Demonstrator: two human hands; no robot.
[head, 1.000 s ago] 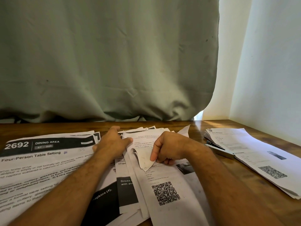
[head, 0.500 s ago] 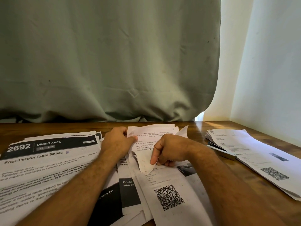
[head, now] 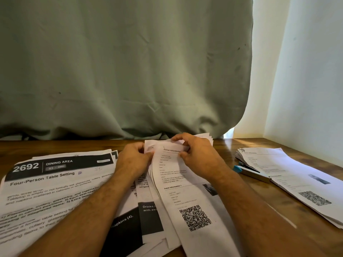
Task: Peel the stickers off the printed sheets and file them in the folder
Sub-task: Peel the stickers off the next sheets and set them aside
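A stack of printed sheets (head: 185,182) with a square code lies in the middle of the wooden table (head: 232,145), its far end lifted. The left hand (head: 133,160) pinches the stack's left edge, and the right hand (head: 196,154) grips its top corner with curled fingers. More sheets (head: 46,184) lie to the left; a stapler (head: 250,172) rests against a pile (head: 297,175) on the right

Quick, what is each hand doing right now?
Left hand: fingers pinch the left edge of the Scene Information sheet.
Right hand: fingers grip that sheet's top.
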